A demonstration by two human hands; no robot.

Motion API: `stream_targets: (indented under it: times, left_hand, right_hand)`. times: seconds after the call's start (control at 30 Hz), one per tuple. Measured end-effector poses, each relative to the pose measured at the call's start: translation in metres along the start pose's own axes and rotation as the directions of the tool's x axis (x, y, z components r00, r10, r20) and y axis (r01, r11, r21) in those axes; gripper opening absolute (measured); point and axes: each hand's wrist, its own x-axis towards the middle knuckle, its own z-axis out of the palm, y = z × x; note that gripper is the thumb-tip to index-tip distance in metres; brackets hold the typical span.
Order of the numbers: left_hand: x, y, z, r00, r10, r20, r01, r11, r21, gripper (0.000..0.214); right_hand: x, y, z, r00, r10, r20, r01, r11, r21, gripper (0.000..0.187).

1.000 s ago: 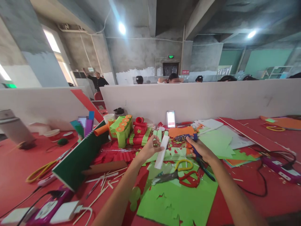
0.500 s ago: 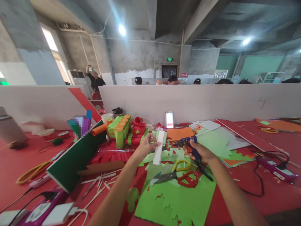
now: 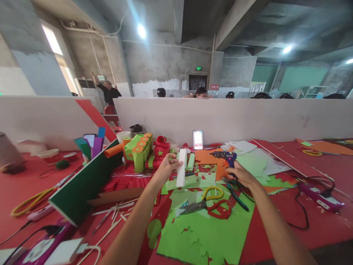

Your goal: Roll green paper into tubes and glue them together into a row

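At the frame's centre, the left hand (image 3: pixel 168 166) pinches a flat white rectangular strip (image 3: pixel 181 173); right of centre, the right hand (image 3: pixel 241 173) grips a blue pistol-shaped glue gun (image 3: pixel 230 157). Metal scissors with yellow-and-red handles (image 3: pixel 203 204) lie on cut green paper (image 3: pixel 217 241), lower centre.

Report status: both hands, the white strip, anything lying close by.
Left hand gripping white strip. Right hand holding blue glue gun, nozzle toward strip, not touching. Scissors on green sheet, nearer the wearer.

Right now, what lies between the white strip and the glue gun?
In the head view, between strip and glue gun lie a pale green roll, an orange sheet and green scraps.
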Motion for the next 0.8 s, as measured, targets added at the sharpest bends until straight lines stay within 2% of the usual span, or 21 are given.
stream_targets:
  times: [0.07, 0.13, 0.23, 0.33, 0.4, 0.53, 0.8]
  left_hand:
    - [0.000, 0.000, 0.001, 1.000, 0.003, -0.004, -0.003, 1.000, 0.007, 0.055]
    - [-0.001, 0.000, 0.001, 1.000, 0.005, -0.008, -0.005, 1.000, 0.010, 0.055]
    - [-0.001, 0.001, 0.001, 1.000, 0.012, -0.010, -0.012, 1.000, 0.010, 0.054]
    - [-0.001, 0.000, 0.002, 1.000, 0.019, -0.019, -0.019, 1.000, 0.021, 0.054]
    - [-0.001, 0.000, 0.002, 1.000, 0.018, -0.020, -0.017, 0.999, 0.028, 0.054]
    - [-0.001, 0.000, 0.002, 1.000, 0.025, -0.008, -0.025, 0.999, 0.035, 0.055]
    - [-0.005, 0.004, 0.003, 0.999, 0.046, 0.003, -0.046, 0.992, 0.116, 0.050]
  right_hand:
    - [0.008, 0.006, -0.007, 0.995, -0.046, -0.085, 0.030, 0.984, -0.176, 0.025]
    - [0.015, 0.009, -0.015, 0.981, -0.147, -0.126, 0.092, 0.926, -0.365, 0.022]
    - [0.022, 0.010, -0.025, 0.955, -0.277, -0.104, 0.150, 0.757, -0.636, 0.018]
    - [0.023, 0.012, -0.030, 0.964, -0.248, -0.100, 0.061, 0.569, -0.820, 0.022]
    - [0.023, 0.013, -0.029, 0.968, -0.212, -0.131, -0.009, 0.497, -0.868, 0.021]
    - [0.026, 0.019, -0.022, 0.970, -0.162, -0.180, -0.091, 0.444, -0.891, 0.026]
    - [0.027, 0.020, -0.014, 0.985, -0.108, -0.132, -0.077, 0.410, -0.909, 0.023]
